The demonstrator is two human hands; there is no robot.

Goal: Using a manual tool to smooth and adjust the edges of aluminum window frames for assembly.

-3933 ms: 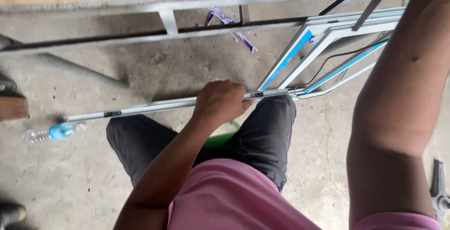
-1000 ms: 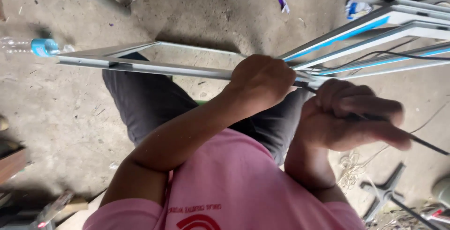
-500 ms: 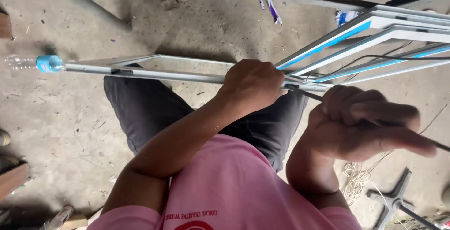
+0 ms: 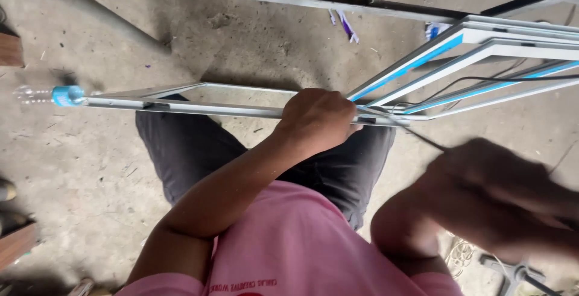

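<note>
— So, how many frames have we got?
— One grey metal frame (image 4: 241,110) across our knees, several blue-striped ones (image 4: 482,46) stacked at right.
— And our hands?
— Left hand (image 4: 316,121) wraps its fingers around the frame's bar, arm bent. Right hand (image 4: 500,193) is blurred beside a thin rod (image 4: 425,140); grip we cannot tell.

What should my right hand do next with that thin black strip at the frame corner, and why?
Probably slow the right hand and draw the thin black strip taut toward the frame corner. The left hand already grips the grey metal frame there, while the right hand is blurred, and the strip runs straight to that corner.
</note>
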